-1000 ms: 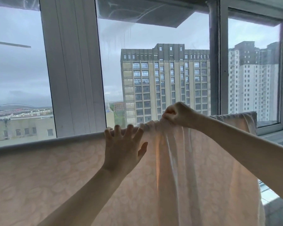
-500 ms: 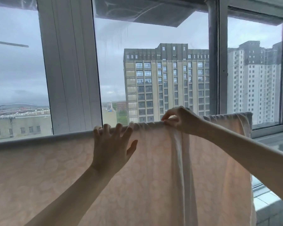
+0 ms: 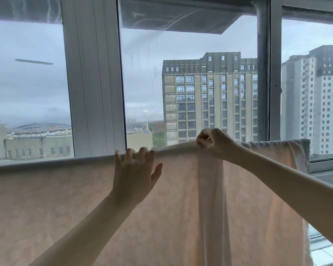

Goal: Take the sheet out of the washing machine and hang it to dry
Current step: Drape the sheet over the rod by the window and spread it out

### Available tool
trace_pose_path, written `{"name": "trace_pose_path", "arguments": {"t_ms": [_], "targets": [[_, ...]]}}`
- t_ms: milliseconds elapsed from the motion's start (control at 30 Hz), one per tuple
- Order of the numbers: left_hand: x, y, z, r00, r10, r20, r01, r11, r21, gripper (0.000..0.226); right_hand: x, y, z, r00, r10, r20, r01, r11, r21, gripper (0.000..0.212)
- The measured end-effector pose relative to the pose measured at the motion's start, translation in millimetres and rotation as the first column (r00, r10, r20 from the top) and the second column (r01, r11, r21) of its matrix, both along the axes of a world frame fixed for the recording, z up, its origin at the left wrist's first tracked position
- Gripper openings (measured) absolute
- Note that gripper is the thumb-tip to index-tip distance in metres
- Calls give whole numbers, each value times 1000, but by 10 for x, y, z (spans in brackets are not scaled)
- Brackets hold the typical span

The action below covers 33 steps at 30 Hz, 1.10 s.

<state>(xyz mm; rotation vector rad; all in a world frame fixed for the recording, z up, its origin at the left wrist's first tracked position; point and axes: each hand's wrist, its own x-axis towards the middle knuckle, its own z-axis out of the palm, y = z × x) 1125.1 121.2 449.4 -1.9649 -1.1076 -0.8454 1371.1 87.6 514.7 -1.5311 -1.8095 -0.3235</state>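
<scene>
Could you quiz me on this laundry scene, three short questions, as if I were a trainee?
1. True or false: the sheet already hangs over a rail in front of the window.
2. Which hand pinches a bunched fold at the sheet's top edge: A) left hand, B) right hand, C) neither?
3. Fill in: the left hand lies against the sheet with its fingers ____.

Key
1. True.
2. B. The fold hangs down as a bunched strip below that hand.
3. Spread, with the fingertips at the sheet's top edge.
</scene>
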Motion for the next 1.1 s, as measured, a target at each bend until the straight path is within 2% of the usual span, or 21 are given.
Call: {"name": "trace_pose_path", "arguments": {"t_ms": [200,333,467,567,700,833,967,1033,1100], "targets": [[533,-77,35,986,-133,-97,131,991,-27,58,-19,3,35,999,34,39,-36,999,28,16],[800,-102,75,992,-92,-82,87,995,-54,57,42,-58,20,999,37,6,-37,998,56,17],[812,-72,-13,996,-47,-76,45,999,-29,67,262,-138,-69,999,21,-24,-19,998,63,23],[792,-53,-1,997,-21,-75,19,999,-36,68,413,-201,-130,1000,31,-5,-31,998,53,20],[799,-68,32,996,6,-86,-11,998,-54,65,423,-227,-145,994,104,-18,-100,987,126,9],[764,-109,60,995,24,-92,-29,998,-59,62,397,-194,-91,994,102,-36,-97,988,118,8],[740,-156,57,994,12,-109,-17,999,-45,58,587,-210,31,987,12,-160,22,977,211,9],[725,-173,58,996,11,-94,-14,999,-38,60,798,-228,73,951,-70,-300,155,950,272,11],[709,-173,49,997,9,-81,-11,1000,-28,61,1037,-258,64,924,-202,-325,294,918,267,9]]}}
